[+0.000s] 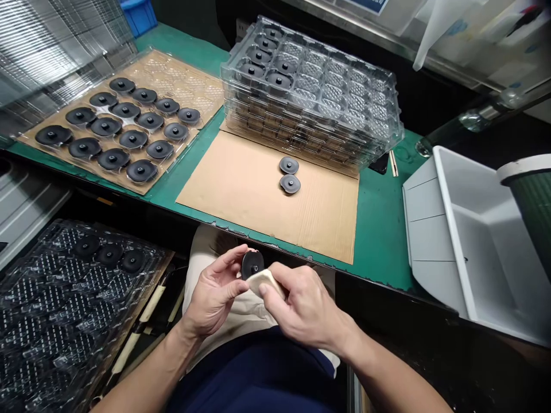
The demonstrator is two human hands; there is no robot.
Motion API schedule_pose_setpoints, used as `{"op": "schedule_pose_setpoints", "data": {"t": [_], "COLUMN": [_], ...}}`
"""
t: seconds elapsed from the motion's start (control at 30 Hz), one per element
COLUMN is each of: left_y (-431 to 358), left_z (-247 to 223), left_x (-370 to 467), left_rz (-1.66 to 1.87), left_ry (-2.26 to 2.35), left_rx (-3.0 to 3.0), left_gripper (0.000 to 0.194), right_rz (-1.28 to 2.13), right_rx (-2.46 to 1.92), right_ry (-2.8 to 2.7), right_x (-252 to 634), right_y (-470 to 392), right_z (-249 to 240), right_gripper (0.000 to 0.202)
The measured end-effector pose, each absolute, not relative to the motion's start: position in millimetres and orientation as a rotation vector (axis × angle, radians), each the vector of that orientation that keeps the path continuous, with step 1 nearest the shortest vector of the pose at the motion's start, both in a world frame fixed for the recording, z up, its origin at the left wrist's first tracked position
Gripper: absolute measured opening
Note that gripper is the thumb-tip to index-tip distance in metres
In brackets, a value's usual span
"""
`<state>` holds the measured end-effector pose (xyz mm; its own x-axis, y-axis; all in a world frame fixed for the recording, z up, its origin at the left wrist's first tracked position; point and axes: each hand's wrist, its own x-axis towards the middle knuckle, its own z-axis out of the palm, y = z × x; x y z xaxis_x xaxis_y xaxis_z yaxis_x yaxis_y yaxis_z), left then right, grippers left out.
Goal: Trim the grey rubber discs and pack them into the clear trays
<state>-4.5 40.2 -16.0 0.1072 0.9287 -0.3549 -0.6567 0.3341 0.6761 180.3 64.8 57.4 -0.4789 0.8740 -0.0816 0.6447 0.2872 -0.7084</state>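
Over my lap, my left hand (219, 289) grips a round black part (252, 264) by its edge, with a small raised hub facing me. My right hand (297, 298) pinches a cream-coloured pad (264, 282), whose edge touches or nearly touches the lower side of the black part. Beyond the hands, two more black parts lie one behind the other on a cardboard sheet (241, 183), the nearer one (290, 184) almost touching the farther one (288, 165).
Stacked clear trays (310, 115) stand on the cardboard's far side, some pockets filled. Another tray (210, 94) with several black parts lies left on the green table (387, 229). A dark tray (51, 298) sits low left; a grey bin (456, 229) is at right.
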Motion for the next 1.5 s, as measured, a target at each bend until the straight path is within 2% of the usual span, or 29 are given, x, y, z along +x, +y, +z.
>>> {"op": "schedule_pose_setpoints", "data": {"t": [0.13,0.3,0.67,0.87,0.97,1.07,1.13,1.23,1.37,1.5], "left_y": [40.7,46.9,46.4,44.3,43.2,46.2,49.5,52.6,50.4,49.7], "left_z": [-5.9,9.7,6.6,-0.4,-1.8,0.1,2.1,3.7,3.5,5.6], "left_x": [2.9,0.8,-13.7,-15.1,-7.0,0.4,3.1,6.3,16.9,33.5], "left_rz": [1.290,1.348,1.104,0.941,0.904,0.906,0.890,0.823,0.742,0.671], "left_ry": [0.886,0.945,0.791,0.662,0.611,0.601,0.627,0.744,0.847,0.874], "left_rx": [0.526,0.482,0.441,0.350,0.316,0.260,0.208,0.204,0.369,0.517], "left_gripper": [0.058,0.058,0.060,0.066,0.061,0.050,0.043,0.037,0.047,0.035], "right_rz": [1.011,0.798,0.498,0.425,0.467,0.507,0.415,0.263,0.135,0.094], "right_rx": [-1.307,-1.318,-1.355,-1.066,-0.936,-1.178,-1.496,-1.742,-1.865,-1.883], "right_ry": [-2.106,-2.220,-2.440,-2.611,-2.592,-2.359,-2.121,-1.897,-1.778,-1.798], "right_x": [174.5,185.0,195.0,194.9,203.4,229.7,254.9,291.4,313.6,310.9], "right_y": [62.9,65.5,71.4,82.7,100.2,126.7,145.9,168.5,177.6,175.0], "right_z": [66.4,67.8,64.0,63.3,52.1,27.9,7.0,-23.1,-48.4,-54.6], "right_gripper": [0.017,0.024,0.021,0.024,0.028,0.027,0.029,0.038,0.040,0.030]}}
